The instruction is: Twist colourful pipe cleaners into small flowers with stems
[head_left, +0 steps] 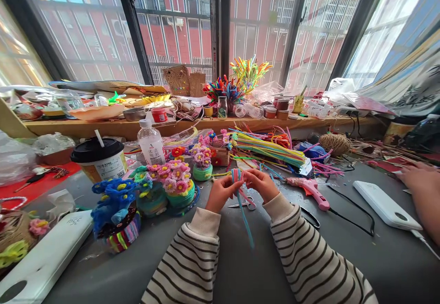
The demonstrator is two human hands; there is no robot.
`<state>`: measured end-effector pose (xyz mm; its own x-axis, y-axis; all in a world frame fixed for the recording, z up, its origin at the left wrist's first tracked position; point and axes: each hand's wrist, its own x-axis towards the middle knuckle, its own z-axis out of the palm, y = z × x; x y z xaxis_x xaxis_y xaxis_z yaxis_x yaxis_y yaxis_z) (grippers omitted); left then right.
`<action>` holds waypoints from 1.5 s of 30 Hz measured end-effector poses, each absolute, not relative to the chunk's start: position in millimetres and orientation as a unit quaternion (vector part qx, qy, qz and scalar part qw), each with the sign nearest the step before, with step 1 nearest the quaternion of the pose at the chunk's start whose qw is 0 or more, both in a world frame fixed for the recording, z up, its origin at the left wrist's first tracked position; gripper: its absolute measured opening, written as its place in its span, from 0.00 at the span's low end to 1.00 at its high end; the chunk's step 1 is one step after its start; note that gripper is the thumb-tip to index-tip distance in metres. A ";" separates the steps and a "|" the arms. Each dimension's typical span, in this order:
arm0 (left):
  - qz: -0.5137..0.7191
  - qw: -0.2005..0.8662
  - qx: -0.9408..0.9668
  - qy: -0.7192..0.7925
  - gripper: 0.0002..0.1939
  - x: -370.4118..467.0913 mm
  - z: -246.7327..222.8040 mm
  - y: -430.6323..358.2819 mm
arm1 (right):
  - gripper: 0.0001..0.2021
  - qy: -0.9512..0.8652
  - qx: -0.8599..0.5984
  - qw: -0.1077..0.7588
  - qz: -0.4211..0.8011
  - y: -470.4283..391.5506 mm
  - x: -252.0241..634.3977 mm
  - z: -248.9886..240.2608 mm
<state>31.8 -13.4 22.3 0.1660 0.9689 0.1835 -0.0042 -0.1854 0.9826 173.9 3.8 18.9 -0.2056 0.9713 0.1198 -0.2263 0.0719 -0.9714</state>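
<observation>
Near the middle of the grey table, my left hand (222,192) pinches a small bundle of blue and pink pipe cleaners (239,189). My right hand (261,184) is closed at the bundle's right side, its fingertips pressed together on a pink strand. Blue ends hang down below both hands. Just beneath the hands lie scissors (250,204), partly hidden by the strands. Left of my left hand stand pots of pink pipe-cleaner flowers (177,180) and a pot of blue ones (115,198).
A pink glue gun (311,190) with a black cord lies to the right, near a white power bank (385,205). Another person's hand (421,180) rests at the right edge. Behind are loose pipe cleaners (271,148), a bottle (151,146) and a lidded cup (101,160).
</observation>
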 end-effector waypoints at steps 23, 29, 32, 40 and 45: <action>0.658 0.387 0.465 0.448 0.14 29.8 15.4 -9.1 | 0.11 -0.550 -0.403 0.504 0.530 -4.1 164.5 15.7; 0.636 0.427 0.475 0.432 0.14 27.7 17.0 -9.1 | 0.13 -0.455 -0.362 0.475 0.660 2.2 174.3 17.7; 0.589 0.467 0.510 0.418 0.13 30.5 19.5 -11.1 | 0.19 -0.416 -0.340 0.511 0.671 6.0 182.2 21.6; 0.473 0.523 0.605 0.370 0.11 36.5 20.1 -16.1 | 0.12 -0.541 -0.350 0.459 0.611 4.5 180.1 21.1; 0.465 0.548 0.584 0.378 0.11 35.9 17.7 -14.4 | 0.11 -0.575 -0.370 0.479 0.550 3.4 179.9 21.3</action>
